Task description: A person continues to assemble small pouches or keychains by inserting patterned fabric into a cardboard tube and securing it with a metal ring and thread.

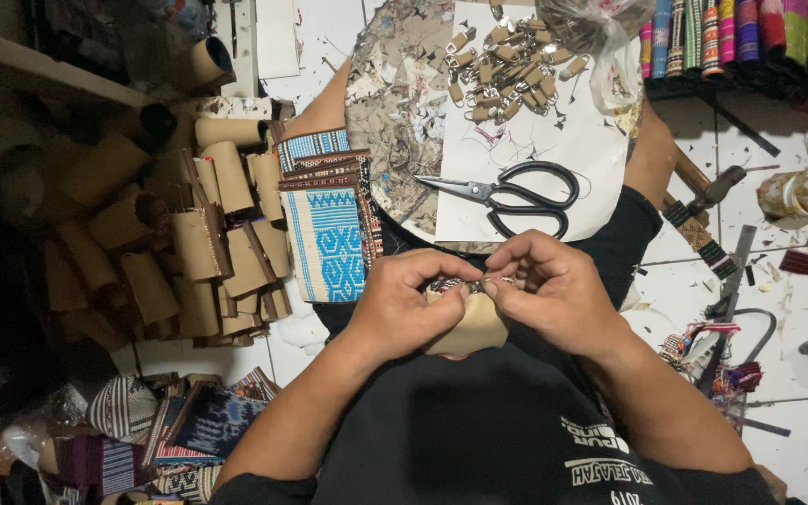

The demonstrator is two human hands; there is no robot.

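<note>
A: Grip check: a small tan pouch (468,323) with a woven patterned edge is being pinched shut between the left hand (402,304) and the right hand (554,290), over the lap.

B: Risk: the tiny metal fitting at its top could be dropped if the pinch is loosened.

A: Black scissors (512,194) are lying on white paper (572,150); metal clasps (502,70) are being kept heaped beyond, cardboard tubes (189,234) stacked left.

Clear crumpled plastic bag (610,37) at the top edge on the white paper sheet (554,140), just beside the small clasps, no labels, signs, screens
</note>
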